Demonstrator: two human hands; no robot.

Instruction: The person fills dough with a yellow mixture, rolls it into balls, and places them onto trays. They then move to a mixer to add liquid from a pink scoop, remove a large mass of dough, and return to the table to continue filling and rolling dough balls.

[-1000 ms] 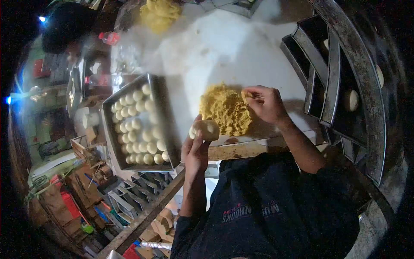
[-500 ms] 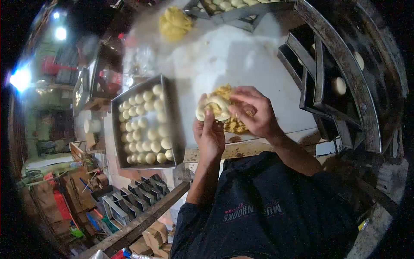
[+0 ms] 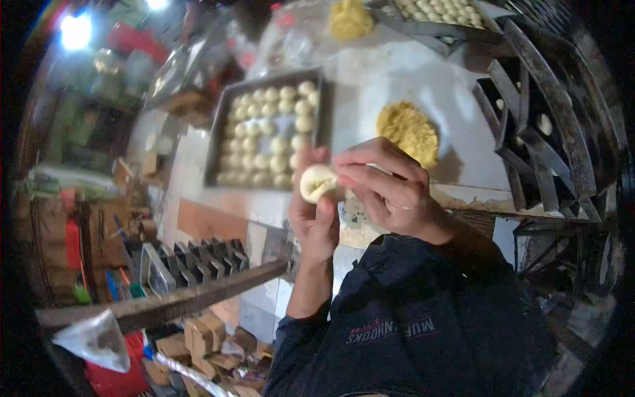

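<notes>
Head view: left hand cups a pale dough ball from below, above the bench edge; right hand pinches its top. It looks soft, light, easily dented, so best cradled underneath. Yellow filling and a tray of balls lie beyond.

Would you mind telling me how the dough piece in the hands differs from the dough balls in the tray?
The dough piece is pinched between the left hand and right hand; the dough balls lie in rows in the tray. The dough piece looks creased and uneven; the dough balls look smooth and round. Both are pale dough.
</notes>
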